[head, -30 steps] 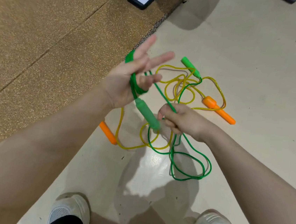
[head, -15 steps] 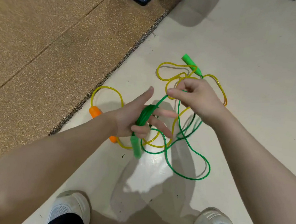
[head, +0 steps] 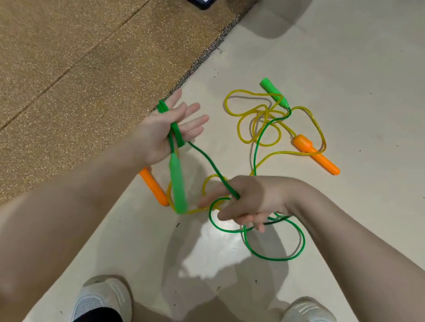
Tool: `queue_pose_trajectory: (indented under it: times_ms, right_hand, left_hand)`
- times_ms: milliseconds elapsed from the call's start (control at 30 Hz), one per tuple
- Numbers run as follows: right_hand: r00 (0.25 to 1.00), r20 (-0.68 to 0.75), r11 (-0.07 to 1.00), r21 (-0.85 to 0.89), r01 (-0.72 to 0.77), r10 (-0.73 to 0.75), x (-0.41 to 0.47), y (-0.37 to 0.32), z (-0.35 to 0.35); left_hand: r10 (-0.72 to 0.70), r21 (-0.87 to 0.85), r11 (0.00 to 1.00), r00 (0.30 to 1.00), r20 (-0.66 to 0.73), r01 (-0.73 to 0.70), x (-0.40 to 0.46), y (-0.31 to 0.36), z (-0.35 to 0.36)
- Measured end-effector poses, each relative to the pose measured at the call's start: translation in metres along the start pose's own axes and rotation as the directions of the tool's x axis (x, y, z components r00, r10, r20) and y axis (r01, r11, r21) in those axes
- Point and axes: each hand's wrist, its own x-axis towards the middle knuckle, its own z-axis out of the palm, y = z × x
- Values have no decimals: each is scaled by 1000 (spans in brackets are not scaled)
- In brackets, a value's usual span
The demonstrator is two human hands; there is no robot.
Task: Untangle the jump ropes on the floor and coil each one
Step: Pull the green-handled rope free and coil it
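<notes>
Green rope (head: 257, 149) wraps the left hand (head: 167, 132), fingers straight, toward ten o'clock; right hand (head: 249, 201) apparently pinches its strand; yellow rope (head: 247, 117) lies at one o'clock.

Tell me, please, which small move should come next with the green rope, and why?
Probably the right hand should carry the green rope it pinches up and over the left hand, adding one more turn. Several turns already wrap that open palm, one green handle dangles, and much green rope lies slack across the yellow rope.
</notes>
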Motion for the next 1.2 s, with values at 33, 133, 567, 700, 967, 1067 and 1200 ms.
queue_pose_trajectory:
  times_ms: [33, 133, 567, 700, 967, 1067, 1200]
  right_hand:
    - [998, -31, 998, -27, 52, -53, -6, -10, -3]
    - [881, -358, 951, -122, 286, -310, -18, -30, -17]
    - [798, -603, 935, 270, 229, -21, 23, 26, -8]
    - [991, -134, 984, 175, 45, -22, 21, 6, 8]
    - [898, -348, 944, -278, 175, -269, -16, -29, -27]
    - [733, -602, 924, -24, 381, -318, -19, -17, -38]
    - [631, -692, 881, -16, 473, -351, -10, -4, -34]
  left_hand:
    - [-24, 110, 994, 1000, -16, 25, 0, -2, -6]
    - [-131, 394, 912, 991, 11, 116, -8, -12, -11]
    - [-230, 202, 969, 813, 535, 142, -30, 2, 48]
    - [34, 70, 997, 995, 92, -41, -14, -3, 37]
    - [-14, 754, 650, 991, 130, -90, -20, -15, 29]
    - [-319, 689, 723, 908, 273, 47, -29, -13, 35]
    - [-568, 607, 764, 672, 476, 216, -34, -3, 37]
